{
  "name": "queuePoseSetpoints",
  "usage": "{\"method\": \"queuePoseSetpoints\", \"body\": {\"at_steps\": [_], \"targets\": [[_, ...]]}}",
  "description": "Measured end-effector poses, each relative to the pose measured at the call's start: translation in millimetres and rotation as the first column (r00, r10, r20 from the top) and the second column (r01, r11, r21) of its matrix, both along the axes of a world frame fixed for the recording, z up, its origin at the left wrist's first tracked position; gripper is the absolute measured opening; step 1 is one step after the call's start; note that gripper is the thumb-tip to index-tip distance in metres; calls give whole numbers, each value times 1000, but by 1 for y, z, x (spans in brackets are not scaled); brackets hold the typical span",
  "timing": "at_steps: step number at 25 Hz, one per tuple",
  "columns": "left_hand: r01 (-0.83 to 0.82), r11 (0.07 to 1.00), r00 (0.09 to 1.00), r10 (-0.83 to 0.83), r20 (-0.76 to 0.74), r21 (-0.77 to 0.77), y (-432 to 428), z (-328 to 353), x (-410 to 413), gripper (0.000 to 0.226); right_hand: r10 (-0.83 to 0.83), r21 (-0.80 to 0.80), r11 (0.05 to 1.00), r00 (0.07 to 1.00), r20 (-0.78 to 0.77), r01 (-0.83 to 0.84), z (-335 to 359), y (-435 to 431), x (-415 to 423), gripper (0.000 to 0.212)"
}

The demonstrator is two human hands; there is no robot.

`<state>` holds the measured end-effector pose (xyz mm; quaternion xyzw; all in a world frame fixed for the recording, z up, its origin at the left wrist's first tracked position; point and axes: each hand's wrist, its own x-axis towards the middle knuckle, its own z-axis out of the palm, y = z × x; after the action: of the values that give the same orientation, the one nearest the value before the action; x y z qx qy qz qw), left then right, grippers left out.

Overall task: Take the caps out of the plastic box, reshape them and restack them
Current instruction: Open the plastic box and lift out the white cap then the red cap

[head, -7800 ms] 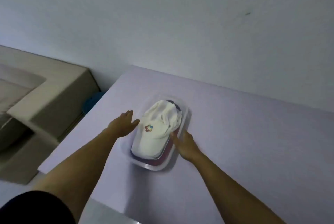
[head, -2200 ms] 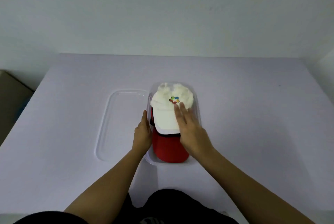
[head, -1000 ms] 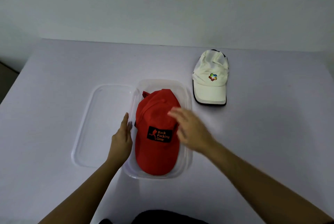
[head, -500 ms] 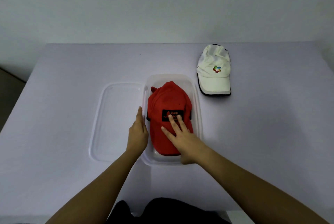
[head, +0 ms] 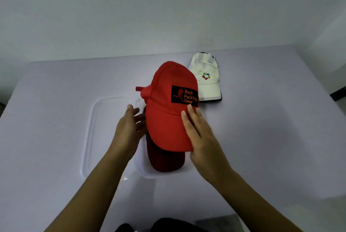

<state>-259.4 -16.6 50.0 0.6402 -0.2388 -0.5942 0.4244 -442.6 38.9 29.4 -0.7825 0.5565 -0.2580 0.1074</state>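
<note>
The red cap (head: 168, 119) is held above the plastic box (head: 144, 172), brim toward the person; the right hand (head: 204, 138) holds the brim at its 3 o'clock edge, fingers flat on top, thumb hidden beneath; the left hand (head: 127, 132) is spread at the cap's 9 o'clock side, and I cannot tell if it touches it; a dark red cap (head: 164, 162) lies in the box; the clear lid (head: 97, 138) lies at the box's 9 o'clock; a white cap (head: 206, 83) rests on the counter (head: 271, 138) at 1 o'clock.
</note>
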Motion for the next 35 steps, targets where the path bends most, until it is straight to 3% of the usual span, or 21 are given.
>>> {"method": "queuePoseSetpoints", "body": {"at_steps": [1, 2, 5, 7, 8, 10, 12, 16, 19, 23, 29, 35], "targets": [[5, 999, 986, 1, -166, 35, -1, 18, -11, 49, -6, -6, 1000, 1000, -12, 6, 2, 2, -7, 56], [33, 999, 976, -26, -214, 30, -1, 30, -25, 48, -19, -22, 1000, 999, -26, 18, 2, 5, -16, 58], [27, 995, 994, -37, -107, -99, -5, 40, -81, 40, 2, -66, 998, 995, 100, 5, -4, 15, -53, 64], [21, 987, 1000, -23, -12, -161, -8, 32, -126, 38, -29, 57, 998, 957, 290, 13, -5, 21, -93, 96], [19, 985, 1000, -23, -19, -170, -9, 26, -151, 38, -97, 191, 981, 913, 397, 21, -6, 25, -118, 107], [47, 988, 994, -60, -88, -148, -10, 5, -200, 37, -269, 458, 886, 730, 629, -68, -6, 35, -175, 106], [89, 989, 986, -104, -133, -116, -10, -20, -246, 36, -398, 578, 795, 561, 726, -184, -11, 42, -225, 99], [230, 973, 972, -227, 58, -34, -6, -76, -328, 35, -528, 684, 728, 676, 514, 48, -53, 33, -297, 104], [217, 976, 958, -219, 184, 33, -1, -107, -368, 47, -567, 727, 666, 748, 346, 168, -85, 24, -331, 110], [407, 913, 837, -371, 403, -6, 3, -133, -399, 52, -499, 706, 651, 858, 120, 280, -112, 13, -353, 100], [569, 822, 686, -468, 557, -10, -7, -143, -406, 52, -484, 674, 670, 871, 81, 310, -121, 7, -356, 105], [512, 848, 728, -341, 595, -140, 4, -92, -336, 57, -463, 400, 840, 868, 177, 367, -83, 2, -292, 75]]}}
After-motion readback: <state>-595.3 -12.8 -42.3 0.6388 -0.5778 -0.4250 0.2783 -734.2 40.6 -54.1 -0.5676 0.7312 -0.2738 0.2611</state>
